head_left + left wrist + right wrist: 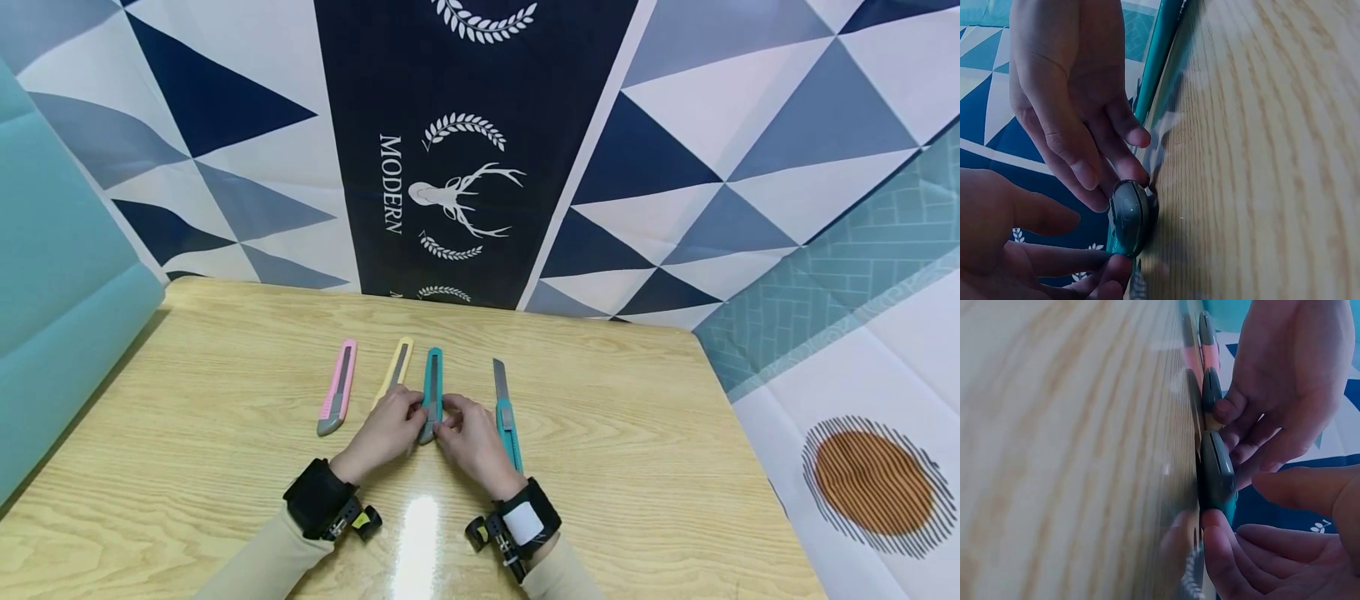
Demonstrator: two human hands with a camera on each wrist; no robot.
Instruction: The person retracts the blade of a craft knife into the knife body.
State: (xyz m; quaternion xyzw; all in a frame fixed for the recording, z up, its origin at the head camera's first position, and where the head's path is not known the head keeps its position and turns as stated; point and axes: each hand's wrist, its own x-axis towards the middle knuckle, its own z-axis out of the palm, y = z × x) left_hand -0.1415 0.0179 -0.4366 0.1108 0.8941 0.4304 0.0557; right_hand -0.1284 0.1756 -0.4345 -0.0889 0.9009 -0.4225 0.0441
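Observation:
A teal utility knife point(433, 379) with its blade in lies on the table, grey end towards me, between my two hands. My left hand point(390, 421) touches its left side with the fingertips, its thumb point(1054, 215) held apart from the knife. From the other side, the fingertips of my right hand point(472, 437) touch the knife close to its grey end point(1217, 465). A yellow utility knife point(397, 364) lies just left, partly hidden under my left hand. Beyond my right wrist is another teal utility knife point(507, 425), its blade point(500, 379) extended.
Farther left lies a pink utility knife point(339, 387). The wooden table point(622, 450) meets a patterned cloth point(465, 167) at its far edge, and a teal panel point(67, 292) borders it on the left. Wrist cameras are strapped to both wrists.

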